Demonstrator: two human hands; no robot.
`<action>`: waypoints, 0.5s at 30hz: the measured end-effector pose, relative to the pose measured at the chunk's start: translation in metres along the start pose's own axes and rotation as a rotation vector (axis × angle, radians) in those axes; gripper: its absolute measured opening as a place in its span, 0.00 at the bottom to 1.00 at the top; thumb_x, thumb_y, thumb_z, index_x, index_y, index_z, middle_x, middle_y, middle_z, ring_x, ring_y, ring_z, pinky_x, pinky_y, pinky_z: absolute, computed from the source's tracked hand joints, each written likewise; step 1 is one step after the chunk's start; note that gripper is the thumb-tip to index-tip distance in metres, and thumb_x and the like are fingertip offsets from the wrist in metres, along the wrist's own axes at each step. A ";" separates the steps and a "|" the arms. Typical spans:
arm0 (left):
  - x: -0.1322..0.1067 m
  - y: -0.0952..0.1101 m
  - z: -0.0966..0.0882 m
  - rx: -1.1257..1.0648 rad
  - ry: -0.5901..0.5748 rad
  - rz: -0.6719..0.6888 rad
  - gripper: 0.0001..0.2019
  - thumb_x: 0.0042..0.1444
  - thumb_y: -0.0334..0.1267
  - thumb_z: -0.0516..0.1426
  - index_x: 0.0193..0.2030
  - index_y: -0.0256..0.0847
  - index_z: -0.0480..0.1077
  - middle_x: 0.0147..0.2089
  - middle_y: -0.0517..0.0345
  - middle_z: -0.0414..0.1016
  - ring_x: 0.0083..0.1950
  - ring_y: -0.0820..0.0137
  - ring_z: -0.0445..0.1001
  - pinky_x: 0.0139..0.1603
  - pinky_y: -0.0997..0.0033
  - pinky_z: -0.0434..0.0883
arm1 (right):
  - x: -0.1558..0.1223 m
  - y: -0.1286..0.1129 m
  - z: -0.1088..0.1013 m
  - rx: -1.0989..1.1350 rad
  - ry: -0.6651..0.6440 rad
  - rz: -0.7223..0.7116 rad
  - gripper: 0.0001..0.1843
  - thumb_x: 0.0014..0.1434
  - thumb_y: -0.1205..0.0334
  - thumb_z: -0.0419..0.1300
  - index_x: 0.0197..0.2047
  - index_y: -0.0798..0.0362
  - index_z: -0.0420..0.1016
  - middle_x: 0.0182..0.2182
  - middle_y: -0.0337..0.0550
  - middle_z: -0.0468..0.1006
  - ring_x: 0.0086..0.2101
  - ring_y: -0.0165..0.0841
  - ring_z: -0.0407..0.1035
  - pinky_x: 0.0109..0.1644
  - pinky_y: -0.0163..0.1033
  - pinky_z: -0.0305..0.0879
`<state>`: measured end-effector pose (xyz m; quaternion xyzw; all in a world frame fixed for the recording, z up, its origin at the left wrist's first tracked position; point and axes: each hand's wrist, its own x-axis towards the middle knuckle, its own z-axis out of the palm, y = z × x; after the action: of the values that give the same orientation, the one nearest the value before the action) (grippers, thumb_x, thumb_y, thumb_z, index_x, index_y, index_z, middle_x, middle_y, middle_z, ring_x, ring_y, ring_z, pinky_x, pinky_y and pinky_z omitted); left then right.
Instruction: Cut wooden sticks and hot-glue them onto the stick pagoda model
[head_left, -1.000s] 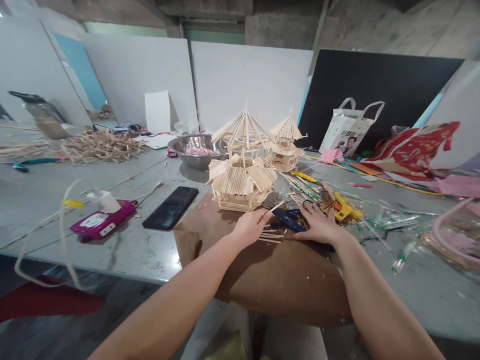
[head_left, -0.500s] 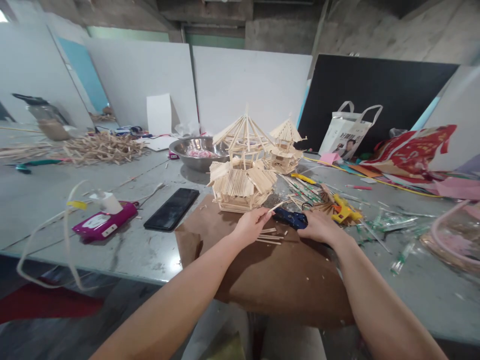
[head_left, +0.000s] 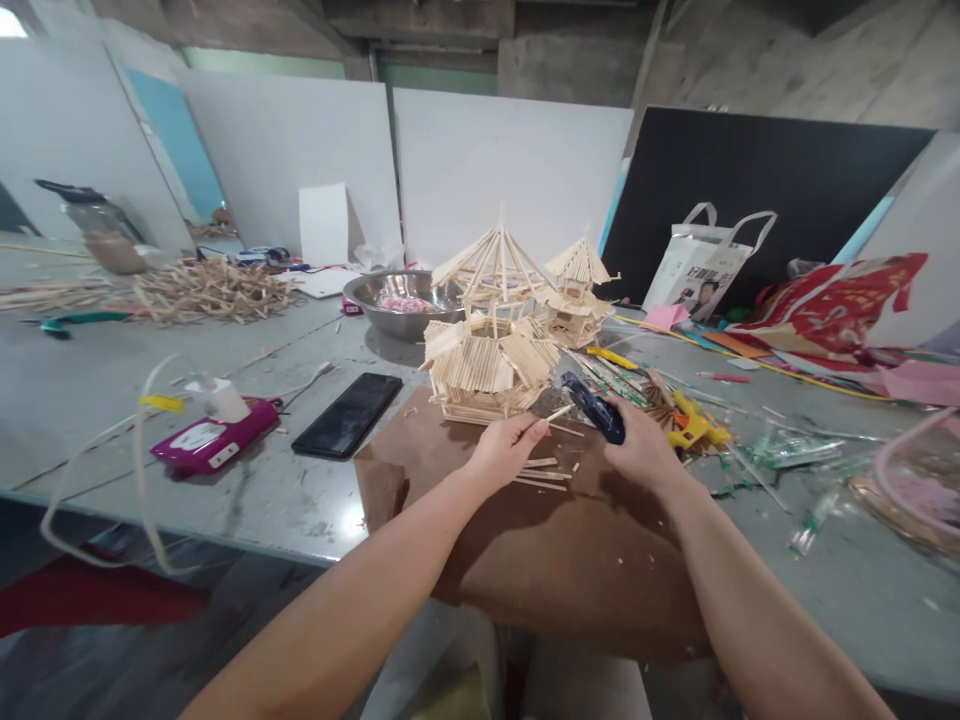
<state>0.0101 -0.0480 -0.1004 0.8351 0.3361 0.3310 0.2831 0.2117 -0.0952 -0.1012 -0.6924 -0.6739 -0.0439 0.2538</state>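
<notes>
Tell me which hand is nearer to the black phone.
Left. The left hand, pinching a stick, is right of the phone; the right hand, gripping a blue tool, is farther right.

2 hands [head_left: 510,455], 1 pair of blue pliers [head_left: 596,408], 2 stick-built pavilion models [head_left: 480,368], 1 smartphone [head_left: 349,415], 1 steel bowl [head_left: 401,322], 1 purple power strip [head_left: 251,425], 1 tote bag [head_left: 690,270], 1 drink bottle [head_left: 109,235]. Loose sticks [head_left: 214,292] overlap, can't count.
</notes>
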 end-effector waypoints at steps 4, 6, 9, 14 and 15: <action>0.000 0.001 0.000 -0.011 0.025 0.007 0.20 0.53 0.46 0.42 0.30 0.36 0.69 0.24 0.60 0.67 0.28 0.74 0.64 0.32 0.77 0.61 | -0.004 -0.007 0.000 0.058 -0.010 -0.090 0.30 0.37 0.67 0.51 0.48 0.54 0.58 0.42 0.48 0.69 0.43 0.40 0.62 0.45 0.43 0.57; 0.000 0.001 0.000 -0.018 0.029 0.015 0.19 0.53 0.46 0.42 0.30 0.36 0.69 0.23 0.61 0.66 0.28 0.75 0.64 0.32 0.77 0.61 | -0.005 -0.009 0.000 0.062 -0.006 -0.105 0.30 0.37 0.66 0.51 0.48 0.54 0.59 0.42 0.48 0.69 0.44 0.40 0.62 0.46 0.43 0.56; 0.000 0.001 0.001 -0.025 0.036 0.029 0.19 0.53 0.47 0.43 0.29 0.35 0.68 0.22 0.61 0.64 0.27 0.76 0.62 0.31 0.78 0.61 | -0.006 -0.010 -0.001 0.038 0.008 -0.114 0.28 0.39 0.64 0.52 0.48 0.54 0.59 0.42 0.48 0.70 0.44 0.40 0.62 0.45 0.43 0.57; -0.001 0.001 0.001 -0.026 0.041 0.035 0.20 0.53 0.47 0.42 0.28 0.35 0.68 0.20 0.63 0.61 0.26 0.76 0.61 0.30 0.79 0.60 | -0.008 -0.013 -0.003 0.002 0.026 -0.119 0.27 0.41 0.62 0.53 0.47 0.54 0.61 0.42 0.48 0.70 0.43 0.41 0.63 0.44 0.43 0.58; -0.001 0.001 0.001 -0.025 0.039 0.031 0.20 0.53 0.47 0.42 0.28 0.35 0.68 0.21 0.63 0.61 0.26 0.76 0.61 0.30 0.79 0.60 | -0.008 -0.013 -0.003 0.000 0.029 -0.118 0.27 0.41 0.62 0.53 0.47 0.54 0.61 0.43 0.48 0.70 0.43 0.41 0.63 0.44 0.43 0.58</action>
<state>0.0109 -0.0499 -0.1004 0.8300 0.3244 0.3558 0.2815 0.1993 -0.1044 -0.0982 -0.6507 -0.7100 -0.0688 0.2603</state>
